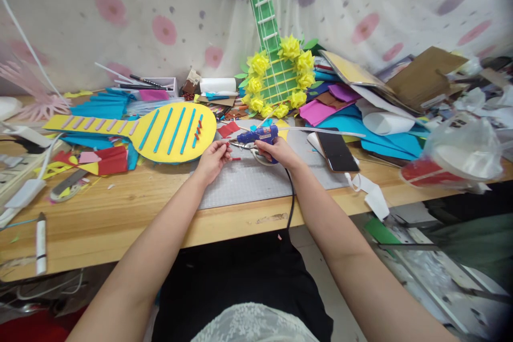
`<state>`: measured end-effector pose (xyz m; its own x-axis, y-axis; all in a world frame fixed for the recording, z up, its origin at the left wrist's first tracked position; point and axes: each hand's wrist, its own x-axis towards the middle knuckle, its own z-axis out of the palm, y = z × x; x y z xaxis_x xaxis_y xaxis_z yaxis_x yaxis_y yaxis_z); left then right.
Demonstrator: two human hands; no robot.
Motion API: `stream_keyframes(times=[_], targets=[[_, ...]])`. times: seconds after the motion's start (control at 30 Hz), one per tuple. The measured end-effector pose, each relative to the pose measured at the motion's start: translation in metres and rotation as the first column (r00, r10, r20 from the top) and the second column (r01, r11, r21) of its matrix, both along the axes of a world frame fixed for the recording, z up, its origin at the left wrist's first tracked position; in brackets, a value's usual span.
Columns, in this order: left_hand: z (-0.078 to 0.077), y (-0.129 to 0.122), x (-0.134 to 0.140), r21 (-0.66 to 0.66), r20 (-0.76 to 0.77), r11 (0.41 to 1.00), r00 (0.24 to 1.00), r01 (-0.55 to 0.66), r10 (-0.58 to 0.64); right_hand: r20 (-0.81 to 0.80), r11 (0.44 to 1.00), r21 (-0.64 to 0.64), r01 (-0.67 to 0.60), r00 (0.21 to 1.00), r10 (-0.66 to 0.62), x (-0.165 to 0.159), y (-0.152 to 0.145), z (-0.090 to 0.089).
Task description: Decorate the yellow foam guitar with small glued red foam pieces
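My right hand [278, 150] is wrapped round a blue hot glue gun [259, 133], its nozzle pointing left. A long translucent glue stick [320, 130] runs out of the gun's back to the right. My left hand [214, 161] is closed in a pinch on a small red piece [228, 144], close by the nozzle. Just below the fingers a short red strip [234, 159] lies on the grey cutting mat [240, 187]. To the left rests a yellow paper guitar shape [176, 141] with blue strips and several red bits on its body.
A green guitar [278, 77] edged with yellow paper flowers leans on the back wall. A phone [337, 150] lies right of the mat, with a red cup in plastic [436, 168] beyond. Coloured paper scraps [108, 163] are at left; a crayon-like stick [41, 243] is near the front edge.
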<state>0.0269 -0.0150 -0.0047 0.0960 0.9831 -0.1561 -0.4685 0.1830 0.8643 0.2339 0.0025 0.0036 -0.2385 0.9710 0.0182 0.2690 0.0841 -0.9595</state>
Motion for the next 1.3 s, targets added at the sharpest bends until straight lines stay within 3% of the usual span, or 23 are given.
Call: stream_keyframes(times=[1.3], targets=[[-0.0002, -0.0006, -0.0010, 0.022, -0.016, 1.000, 1.000, 0.019, -0.019, -0.011, 0.999, 0.002, -0.040, 0.999, 0.040, 0.0015, -0.0044, 0.0055]])
